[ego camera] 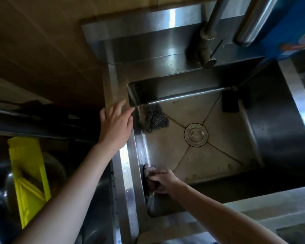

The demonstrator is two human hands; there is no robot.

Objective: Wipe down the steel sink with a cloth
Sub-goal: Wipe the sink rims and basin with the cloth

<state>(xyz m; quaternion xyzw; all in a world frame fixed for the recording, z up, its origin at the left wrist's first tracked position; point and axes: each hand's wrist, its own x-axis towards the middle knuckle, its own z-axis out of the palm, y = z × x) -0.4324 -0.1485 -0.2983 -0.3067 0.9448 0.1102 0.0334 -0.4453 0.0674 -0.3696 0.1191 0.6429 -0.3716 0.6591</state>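
1. Fingers [152, 177] of the right hand [161, 181] curl tight round the cloth [149, 170] and press it to the left inner wall of the sink [126, 173], close to the near corner.
2. On the left hand [116, 124], the fingers [121, 107] are straight and slightly apart, holding nothing. The hand lies over the sink's left rim; I cannot tell whether it touches the steel.
3. One blue pack [289, 32] at the top right bears a red-and-white logo, but its writing is too blurred to read.
4. In the basin are one round drain cover [196, 135] in the middle, one steel scourer [154, 120] in the far left corner and one dark block [230, 103] in the far right corner.
5. One tap [207, 32] stands on the back ledge, with one thicker steel tube [250, 20] to its right.
6. One yellow plastic piece [28, 173] stands left of the sink.
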